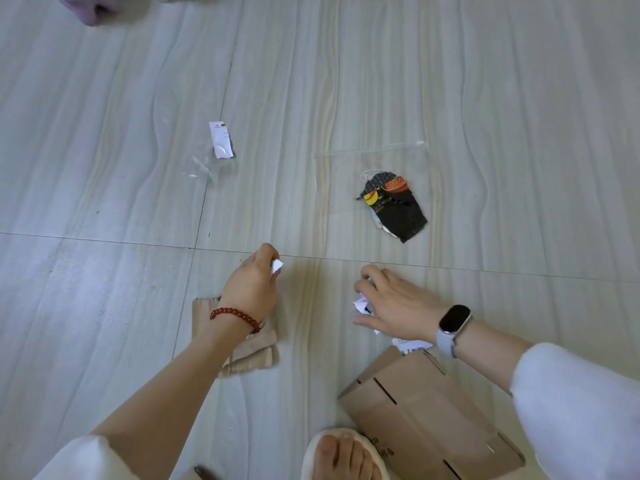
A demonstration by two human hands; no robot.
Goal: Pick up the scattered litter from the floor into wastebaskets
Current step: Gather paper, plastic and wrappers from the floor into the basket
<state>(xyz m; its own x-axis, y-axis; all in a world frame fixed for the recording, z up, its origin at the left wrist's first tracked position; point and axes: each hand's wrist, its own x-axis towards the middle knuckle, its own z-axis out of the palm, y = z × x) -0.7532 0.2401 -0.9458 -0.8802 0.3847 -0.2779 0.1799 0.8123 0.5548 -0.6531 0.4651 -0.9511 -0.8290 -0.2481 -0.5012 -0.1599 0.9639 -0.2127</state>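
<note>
My left hand (254, 284), with a red bead bracelet, pinches a small white paper scrap (277, 265) just above the floor. My right hand (394, 304), with a watch on the wrist, is curled around crumpled white paper (361, 302). Farther out lie a black snack wrapper (394, 206) on a clear zip bag (372, 157), and a white packet (220, 139) beside crumpled clear plastic (201, 167). No wastebasket is in view.
A flattened cardboard piece (426, 417) lies under my right forearm, with a printed paper (410, 344) at its top edge. A beige folded cloth (242, 344) sits under my left wrist. My slippered foot (343, 455) is at the bottom. The floor is pale tile.
</note>
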